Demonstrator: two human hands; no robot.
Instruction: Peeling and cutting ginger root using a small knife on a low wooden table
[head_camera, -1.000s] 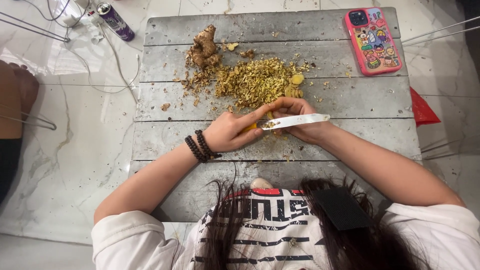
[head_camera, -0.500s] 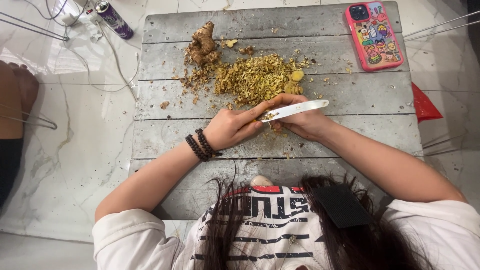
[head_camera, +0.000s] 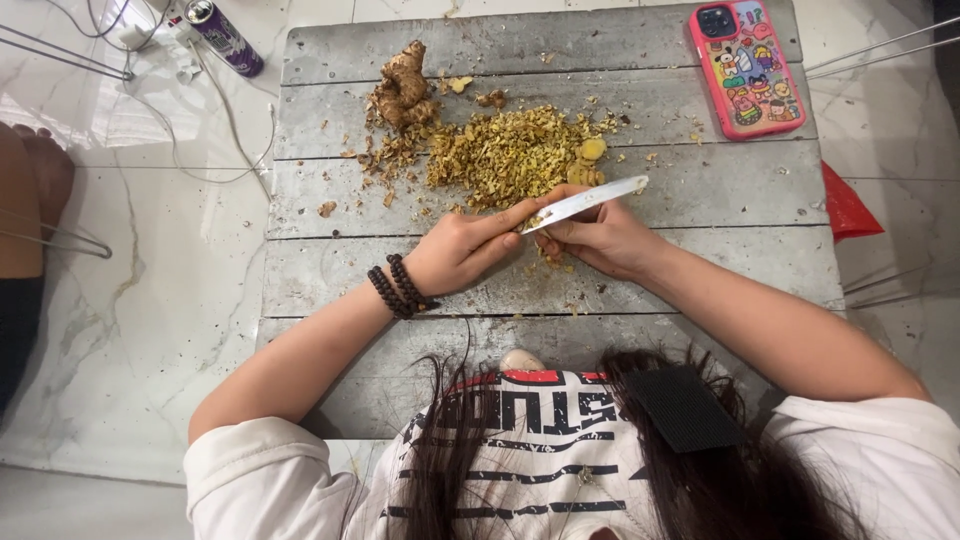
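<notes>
The grey plank desk (head_camera: 700, 200) carried everything: one pile of yellow-brown peelings (head_camera: 510, 155), one whole knobbly ginger root (head_camera: 405, 85) at its far left edge, and one pink phone (head_camera: 745, 65) at the far right corner. The right hand (head_camera: 605, 238) was clenched around one white knife (head_camera: 585, 203), whose long axis ran diagonally, tip pointing away to the right. The left hand (head_camera: 465, 250) pinched a small ginger piece (head_camera: 535, 222), mostly hidden, right against the blade's near end, between both hands. Two dark bead bracelets (head_camera: 400, 288) circled the left wrist.
</notes>
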